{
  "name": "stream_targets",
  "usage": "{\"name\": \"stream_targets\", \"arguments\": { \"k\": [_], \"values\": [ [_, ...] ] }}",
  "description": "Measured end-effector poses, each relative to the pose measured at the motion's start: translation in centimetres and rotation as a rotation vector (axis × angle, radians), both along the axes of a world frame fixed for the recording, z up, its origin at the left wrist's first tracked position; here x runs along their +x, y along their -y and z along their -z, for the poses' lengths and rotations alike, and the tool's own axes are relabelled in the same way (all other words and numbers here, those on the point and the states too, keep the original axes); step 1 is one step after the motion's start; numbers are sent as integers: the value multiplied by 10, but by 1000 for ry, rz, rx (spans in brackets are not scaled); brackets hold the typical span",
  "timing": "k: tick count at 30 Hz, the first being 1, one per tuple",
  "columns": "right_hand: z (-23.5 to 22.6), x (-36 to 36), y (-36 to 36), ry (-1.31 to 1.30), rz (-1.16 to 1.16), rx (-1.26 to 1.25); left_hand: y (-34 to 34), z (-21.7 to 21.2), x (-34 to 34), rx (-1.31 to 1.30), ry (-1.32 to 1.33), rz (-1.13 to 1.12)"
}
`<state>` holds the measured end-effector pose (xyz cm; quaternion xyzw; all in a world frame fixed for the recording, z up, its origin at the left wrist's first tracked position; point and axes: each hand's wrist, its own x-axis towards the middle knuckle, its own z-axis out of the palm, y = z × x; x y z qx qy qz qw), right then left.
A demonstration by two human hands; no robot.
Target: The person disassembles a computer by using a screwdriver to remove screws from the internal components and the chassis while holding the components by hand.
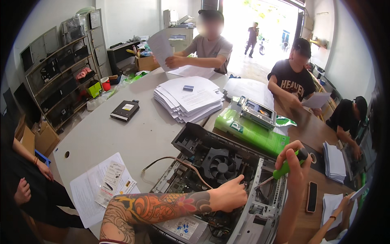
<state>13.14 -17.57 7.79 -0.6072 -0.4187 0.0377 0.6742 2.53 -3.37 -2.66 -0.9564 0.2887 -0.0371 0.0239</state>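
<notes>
An opened desktop computer case (248, 215) lies on the table in front of me, its circuit board and black cooling fan (222, 165) exposed. My left hand (229, 194) reaches in just below the fan, fingers curled against the inner parts; what they grip, if anything, is hidden. My right hand (294, 164) is closed around a screwdriver (281, 171) with a green and black handle. Its shaft slants down leftward over the metal bay at the case's right side. A loose cable (178, 159) runs out over the case's left edge.
Beyond the case lie a paper stack (189, 97), a black optical drive (125, 110) and a metal drive cage (258, 113) on a green package (250, 134). Papers (87, 191) rest at left, a phone (311, 197) at right. Several people stand or sit around the table, some handling papers.
</notes>
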Motion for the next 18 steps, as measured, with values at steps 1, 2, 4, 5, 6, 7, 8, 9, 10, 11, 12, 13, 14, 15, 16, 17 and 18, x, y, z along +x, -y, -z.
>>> {"name": "stream_targets", "arguments": {
  "k": [1, 2, 4, 5, 6, 7, 8, 9, 10, 11, 12, 13, 14, 15, 16, 17, 18],
  "values": [
    [-1, 0, 0, -2, 1, -1, 0, -1, 1, 16, -17, 7],
    [-2, -1, -1, 3, -2, -8, -1, 0, 0, 15, -19, 9],
    [-1, -4, -1, 8, -2, -19, -3, 2, -2, -9, 24, 38],
    [-1, -2, -1, 2, 1, -15, -3, 4, 0, -11, 22, 35],
    [-1, 0, -1, -3, 6, -11, -3, 6, 2, -8, 28, 43],
    [-1, 2, -1, -4, 4, -14, -2, 7, 4, -7, 34, 51],
    [-1, 0, -1, -8, -3, -5, -3, 8, 2, -5, 26, 47],
    [0, -1, -2, -13, -11, 4, -4, 8, 1, -11, 38, 39],
    [1, -2, -3, -22, -15, 6, -5, 8, -1, -17, 48, 30],
    [-1, -3, -3, -9, -9, 1, -4, 8, 1, -19, 51, 32],
    [-2, -3, -3, 3, -5, -3, -4, 7, 2, -9, 33, 35],
    [-2, -3, -2, 4, -5, -4, -4, 7, 3, 1, 14, 37],
    [0, -2, -1, 1, -8, 4, -4, 2, 3, -1, 15, 36],
    [0, -2, -1, -3, -12, 13, -5, -6, 2, 10, -22, 44],
    [0, -1, -1, -3, -13, 11, -6, -10, 2, 22, -58, 52],
    [0, -2, -2, -6, -7, 8, -6, -11, 1, 25, -59, 55],
    [0, -2, -2, -10, 0, 4, -6, -11, 1, 29, -56, 52]
  ]
}}
